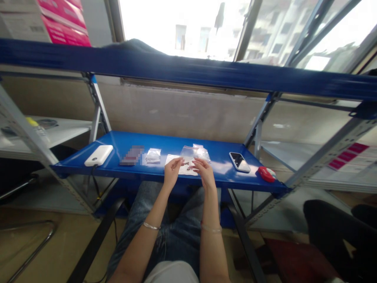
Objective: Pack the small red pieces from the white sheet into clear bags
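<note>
My left hand (173,169) is over the left part of a white sheet (191,173) at the shelf's front edge. Its thumb and fingers are pinched together; anything between them is too small to make out. Facing it, my right hand (205,171) has bent fingers that stand slightly apart. Small dark pieces (189,168) show on the sheet between my fingertips, too small to name. Just behind my hands, clear plastic bags (203,153) lie on the blue shelf (171,143). Another clear bag with pale contents (153,155) lies to the left.
A white power bank (99,155) with a dark cable lies at the left, near a blurred-out flat item (132,155). On the right are a phone (239,162) and a red-and-white object (266,174). Metal uprights and a blue upper beam (188,72) frame the shelf.
</note>
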{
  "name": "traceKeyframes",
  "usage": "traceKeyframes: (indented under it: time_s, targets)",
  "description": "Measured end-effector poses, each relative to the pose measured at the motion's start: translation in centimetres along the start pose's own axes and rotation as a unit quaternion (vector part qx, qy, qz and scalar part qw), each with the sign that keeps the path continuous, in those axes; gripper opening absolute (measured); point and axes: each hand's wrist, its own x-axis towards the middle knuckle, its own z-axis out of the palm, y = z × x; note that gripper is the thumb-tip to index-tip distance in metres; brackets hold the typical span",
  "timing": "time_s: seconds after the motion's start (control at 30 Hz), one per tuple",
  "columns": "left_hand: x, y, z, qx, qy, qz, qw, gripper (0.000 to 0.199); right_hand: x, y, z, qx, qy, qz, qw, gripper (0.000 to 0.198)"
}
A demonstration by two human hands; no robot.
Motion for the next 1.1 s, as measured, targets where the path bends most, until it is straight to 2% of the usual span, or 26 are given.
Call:
traceKeyframes:
  time_s: [0.1, 0.2, 0.33, 0.43, 0.63, 0.73, 0.87, 0.93, 1.0, 1.1]
  targets:
    - [0.5, 1.1, -1.0, -0.016, 0.021, -0.005, 1.0, 0.03, 0.0, -0.5, -0.2, -0.024, 0.015, -0.019, 0.999, 0.042]
    - [0.7, 2.4, -2.1, 0.007, -0.02, -0.018, 1.0, 0.027, -0.5, -1.5, -0.5, -0.045, 0.011, -0.033, 0.998, 0.042]
    - [0.5, 4.0, -3.2, 0.024, -0.099, -0.039, 0.994, 0.023, -1.4, -2.9, -0.6, -0.065, -0.052, -0.039, 0.996, 0.043]
    - [0.3, 4.9, -3.6, 0.021, -0.121, -0.065, 0.99, 0.025, -1.9, -3.2, -0.5, -0.09, -0.12, -0.034, 0.988, 0.033]
    - [0.4, 4.2, -4.0, 0.062, -0.08, -0.071, 0.992, 0.035, -2.8, -3.8, -0.2, -0.111, -0.236, 0.002, 0.965, 0.024]
    - [0.6, 3.9, -3.9, 0.088, -0.057, -0.042, 0.994, 0.041, -3.4, -4.4, 0.2, -0.123, -0.296, 0.025, 0.947, 0.024]
    - [-0.1, 5.4, -3.3, 0.134, -0.026, 0.02, 0.99, 0.023, -3.8, -4.8, 1.1, -0.095, -0.315, 0.012, 0.944, 0.026]
    - [-0.7, 6.8, -3.0, 0.133, -0.08, 0.021, 0.988, 0.031, -3.9, -4.7, 1.6, -0.085, -0.311, -0.004, 0.946, 0.026]
    - [-1.3, 8.2, -2.8, 0.135, -0.174, 0.019, 0.975, 0.039, -4.0, -4.7, 2.1, -0.077, -0.309, -0.018, 0.948, 0.026]
    - [-2.0, 9.4, -2.6, 0.145, -0.272, 0.011, 0.951, 0.035, -4.0, -4.7, 2.5, -0.054, -0.302, -0.027, 0.951, 0.027]
